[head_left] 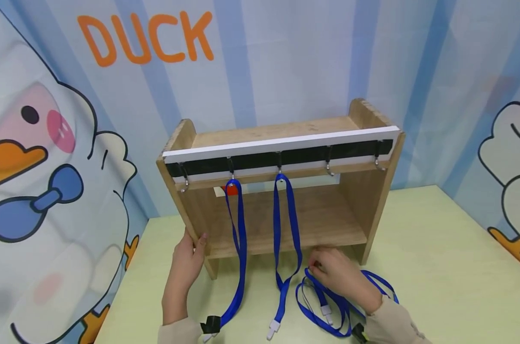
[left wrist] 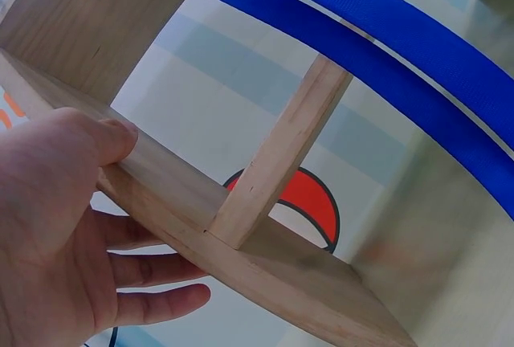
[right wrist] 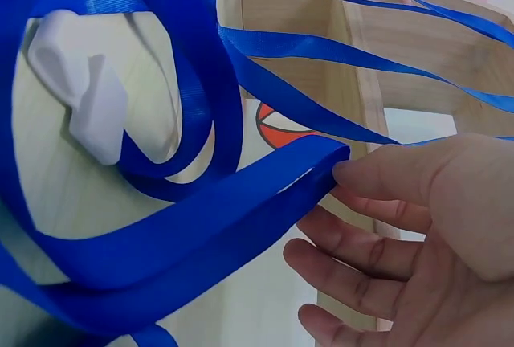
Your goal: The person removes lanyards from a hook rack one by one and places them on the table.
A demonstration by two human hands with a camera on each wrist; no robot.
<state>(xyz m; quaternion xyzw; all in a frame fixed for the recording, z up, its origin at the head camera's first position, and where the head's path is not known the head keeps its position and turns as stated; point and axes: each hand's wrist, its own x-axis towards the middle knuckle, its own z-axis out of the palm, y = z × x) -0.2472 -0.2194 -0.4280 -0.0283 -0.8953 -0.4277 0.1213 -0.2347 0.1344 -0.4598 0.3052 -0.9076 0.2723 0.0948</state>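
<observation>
My left hand [head_left: 189, 260] grips the left side panel of a wooden shelf [head_left: 316, 215], thumb on the panel's front edge in the left wrist view. My right hand [head_left: 339, 272], low in front of the shelf's right half, pinches the folded end of a blue lanyard [right wrist: 241, 214] between thumb and index finger. More blue strap and white plastic clips [right wrist: 84, 94] lie loosely beside it. Two other blue lanyards hang from hooks: one lanyard [head_left: 242, 239] from the second hook from the left, the other lanyard [head_left: 293, 220] from the middle hook.
A black strip [head_left: 255, 161] on the shelf's white front rail carries several metal hooks. The leftmost hook [head_left: 185, 184] and the two right-hand hooks hold no lanyard. The shelf stands on a pale yellow table [head_left: 440, 258], before a duck-printed cloth backdrop [head_left: 294, 62].
</observation>
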